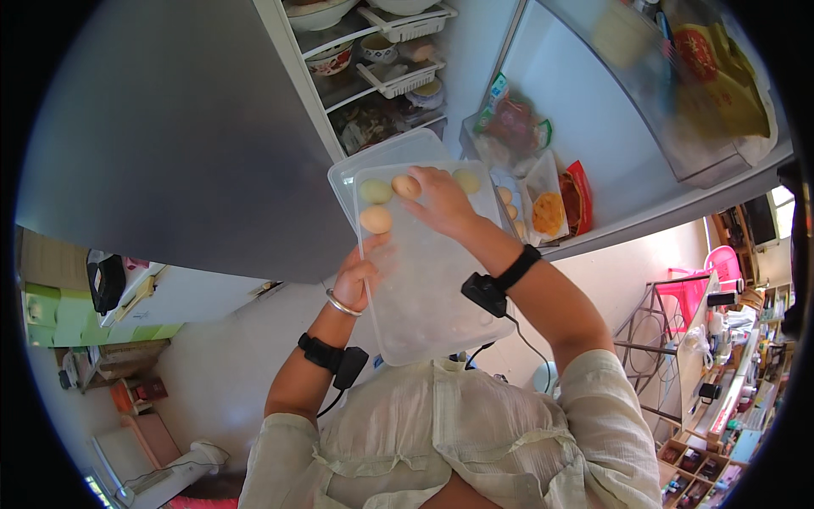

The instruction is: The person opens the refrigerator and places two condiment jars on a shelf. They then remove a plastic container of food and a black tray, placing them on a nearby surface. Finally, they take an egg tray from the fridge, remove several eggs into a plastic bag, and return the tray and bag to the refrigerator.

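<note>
My left hand (360,275) grips the left edge of a translucent plastic container (432,299), held in front of my chest. Inside its far end, a pale green egg (376,190) sits in the corner with a brown egg (376,219) just below it. My right hand (445,200) reaches over the container, thumb and fingers around another brown egg (406,187) beside the green one. To the right of that hand, a second greenish egg (467,181) shows hazily through the plastic. Another clear plastic piece (394,151), perhaps a lid or second container, lies behind the far end.
An open refrigerator stands ahead, its shelves (346,98) holding bowls and small white baskets (407,83). On the right, the open door's lower bin holds eggs (507,196), bagged food (512,121) and a red packet (577,194). A closed grey door (191,146) fills the left.
</note>
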{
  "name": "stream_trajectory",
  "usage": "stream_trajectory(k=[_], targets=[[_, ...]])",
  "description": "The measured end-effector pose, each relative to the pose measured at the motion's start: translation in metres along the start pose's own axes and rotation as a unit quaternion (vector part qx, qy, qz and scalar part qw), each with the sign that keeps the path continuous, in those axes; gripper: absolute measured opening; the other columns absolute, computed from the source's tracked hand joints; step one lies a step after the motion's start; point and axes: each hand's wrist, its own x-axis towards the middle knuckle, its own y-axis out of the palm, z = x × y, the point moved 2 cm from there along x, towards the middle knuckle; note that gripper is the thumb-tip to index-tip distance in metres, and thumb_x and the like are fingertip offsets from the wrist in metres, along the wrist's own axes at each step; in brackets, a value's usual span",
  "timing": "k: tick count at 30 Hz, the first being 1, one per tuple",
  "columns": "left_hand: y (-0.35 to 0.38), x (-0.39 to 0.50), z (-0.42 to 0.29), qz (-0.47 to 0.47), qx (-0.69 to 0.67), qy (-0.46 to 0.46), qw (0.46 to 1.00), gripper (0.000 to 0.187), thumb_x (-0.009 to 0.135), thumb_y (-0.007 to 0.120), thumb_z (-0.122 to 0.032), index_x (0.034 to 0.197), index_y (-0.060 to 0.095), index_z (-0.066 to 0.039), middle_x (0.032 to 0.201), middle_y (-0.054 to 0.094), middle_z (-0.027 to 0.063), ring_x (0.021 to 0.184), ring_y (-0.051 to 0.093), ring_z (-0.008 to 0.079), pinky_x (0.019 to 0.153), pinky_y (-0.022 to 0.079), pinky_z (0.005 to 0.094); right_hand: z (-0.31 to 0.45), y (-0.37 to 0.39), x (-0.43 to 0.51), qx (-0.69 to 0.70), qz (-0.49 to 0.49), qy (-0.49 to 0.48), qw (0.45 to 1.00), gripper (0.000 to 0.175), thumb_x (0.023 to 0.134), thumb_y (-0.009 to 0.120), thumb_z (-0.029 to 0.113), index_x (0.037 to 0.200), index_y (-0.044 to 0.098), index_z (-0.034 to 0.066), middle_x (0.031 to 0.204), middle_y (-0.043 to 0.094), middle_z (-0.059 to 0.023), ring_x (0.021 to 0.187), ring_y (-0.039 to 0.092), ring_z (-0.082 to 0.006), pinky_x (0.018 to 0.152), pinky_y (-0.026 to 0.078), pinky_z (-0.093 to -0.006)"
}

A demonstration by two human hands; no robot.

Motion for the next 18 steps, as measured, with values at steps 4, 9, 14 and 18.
stream_trajectory(k=[4,9,14,18], targets=[[0.011,0.004,0.001,0.022,0.0,-0.002,1.0,0.058,0.061,0.043,-0.002,0.119,0.04,0.002,0.119,0.042,0.0128,0.113,0.04,0.0283,0.096,0.033,0.0438,-0.002,0.02,0.012,-0.01,0.005,0.045,0.999,0.045,0.064,0.068,0.015,0.102,0.048,0.0037,0.096,0.053,-0.0157,0.087,0.052,-0.032,0.073,0.043,-0.0378],[0.008,0.003,0.01,-0.003,-0.001,-0.021,1.0,0.059,0.063,0.041,-0.003,0.122,0.039,0.001,0.122,0.041,0.0133,0.116,0.038,0.0287,0.097,0.031,0.044,-0.026,-0.02,-0.006,0.25,-0.092,0.135,0.954,0.044,0.065,0.071,0.014,0.1,0.047,0.0044,0.093,0.052,-0.0125,0.082,0.055,-0.0241,0.069,0.046,-0.0336],[-0.006,0.01,0.023,-0.058,-0.009,-0.025,0.998,0.058,0.063,0.041,-0.003,0.121,0.04,0.001,0.119,0.043,0.0116,0.113,0.04,0.0265,0.093,0.035,0.0417,-0.145,-0.085,-0.021,0.268,-0.083,0.362,0.889,0.043,0.068,0.07,0.016,0.103,0.049,0.0016,0.089,0.056,-0.0097,0.074,0.057,-0.0161,0.06,0.048,-0.0262],[-0.013,0.02,0.03,-0.011,-0.018,-0.026,0.999,0.057,0.063,0.043,-0.003,0.119,0.042,0.0,0.115,0.045,0.0092,0.107,0.044,0.0251,0.09,0.038,0.0394,-0.2,-0.053,-0.025,-0.089,0.075,0.319,0.94,0.04,0.064,0.07,0.016,0.098,0.054,-0.0005,0.088,0.06,-0.0168,0.079,0.06,-0.0272,0.069,0.048,-0.0328]])
